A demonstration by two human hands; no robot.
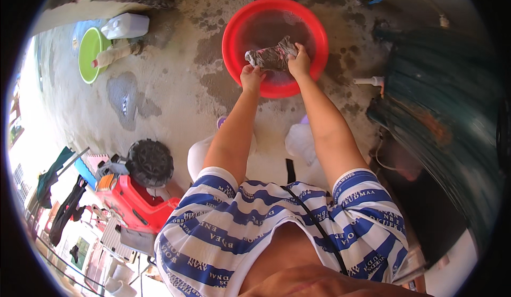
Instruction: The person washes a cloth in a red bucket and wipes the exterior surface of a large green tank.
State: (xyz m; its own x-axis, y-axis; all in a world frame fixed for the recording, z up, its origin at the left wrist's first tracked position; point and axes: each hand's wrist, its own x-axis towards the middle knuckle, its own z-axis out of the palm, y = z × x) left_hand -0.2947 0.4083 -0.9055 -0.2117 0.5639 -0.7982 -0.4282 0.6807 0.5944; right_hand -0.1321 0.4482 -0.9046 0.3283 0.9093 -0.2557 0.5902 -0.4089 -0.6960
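Note:
A red plastic basin stands on the concrete floor before me, with greyish water in it. Over the water I hold a wet, patterned piece of cloth, grey-brown with pink patches and bunched into a short roll. My left hand pinches its lower left end with the fingertips. At the right end, my right hand grips the cloth between thumb and fingers. The cloth's underside is hidden from me.
At the left, a green basin stands beside a white plastic jerrycan and a pipe. A red ride-on toy car is at lower left. A dark green tarpaulin covers the right side, near a white pipe stub.

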